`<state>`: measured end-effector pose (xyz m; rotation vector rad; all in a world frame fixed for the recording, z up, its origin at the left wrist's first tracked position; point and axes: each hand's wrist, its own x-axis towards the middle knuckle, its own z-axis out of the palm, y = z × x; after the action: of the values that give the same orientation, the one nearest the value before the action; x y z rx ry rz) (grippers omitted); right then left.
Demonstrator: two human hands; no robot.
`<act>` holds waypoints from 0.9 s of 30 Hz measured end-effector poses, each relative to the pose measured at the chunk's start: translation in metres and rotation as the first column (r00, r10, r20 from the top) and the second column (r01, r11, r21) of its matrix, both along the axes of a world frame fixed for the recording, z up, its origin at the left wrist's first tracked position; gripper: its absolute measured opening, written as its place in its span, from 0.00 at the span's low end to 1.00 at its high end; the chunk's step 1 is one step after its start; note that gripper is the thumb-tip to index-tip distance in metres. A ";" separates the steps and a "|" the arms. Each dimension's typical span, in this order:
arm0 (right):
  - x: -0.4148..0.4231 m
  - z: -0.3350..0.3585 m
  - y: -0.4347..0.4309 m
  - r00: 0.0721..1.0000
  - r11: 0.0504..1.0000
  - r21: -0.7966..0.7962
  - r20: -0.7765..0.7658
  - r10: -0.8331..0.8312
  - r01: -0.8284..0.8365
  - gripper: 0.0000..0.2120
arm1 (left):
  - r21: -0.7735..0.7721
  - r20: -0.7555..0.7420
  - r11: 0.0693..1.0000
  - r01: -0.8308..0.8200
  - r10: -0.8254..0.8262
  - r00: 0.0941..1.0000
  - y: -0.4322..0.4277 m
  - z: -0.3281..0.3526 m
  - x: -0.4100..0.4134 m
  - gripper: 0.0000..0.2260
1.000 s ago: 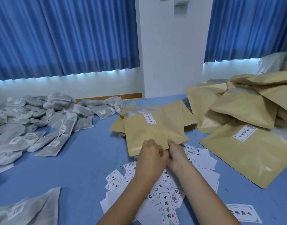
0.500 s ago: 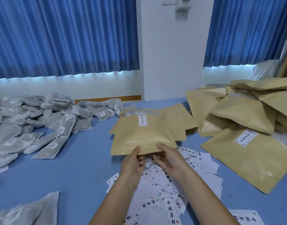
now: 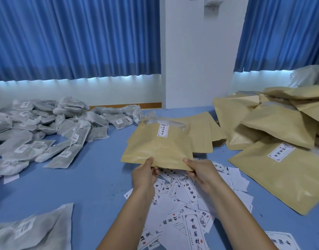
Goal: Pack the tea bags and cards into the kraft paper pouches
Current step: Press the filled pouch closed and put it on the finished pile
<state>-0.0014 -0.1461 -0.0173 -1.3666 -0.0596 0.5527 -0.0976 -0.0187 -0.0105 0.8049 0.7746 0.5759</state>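
Cards [image 3: 191, 222] marked "中國藥材" below pouch [image 3: 155, 150]

Pleated blue curtains hang left [image 3: 73, 37] and right [image 3: 281, 33] of a white pillar [image 3: 196, 60], which carries a small white box [image 3: 212, 4] near its top. Daylight glows under the curtain hems onto the white wall [image 3: 64, 91]. A wooden strip [image 3: 126, 105] runs behind the blue counter [image 3: 86, 177].
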 end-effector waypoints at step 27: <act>-0.013 -0.002 0.009 0.966 0.923 0.354 -0.250 -0.064 0.153 0.08 | 0.030 0.045 1.000 0.008 -0.009 0.999 -0.028 -0.006 0.006 0.09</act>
<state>-0.0143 -0.1367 -0.0197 -0.9221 0.1007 0.5729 -0.0916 -0.0469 -0.0161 0.8196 0.7225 0.5971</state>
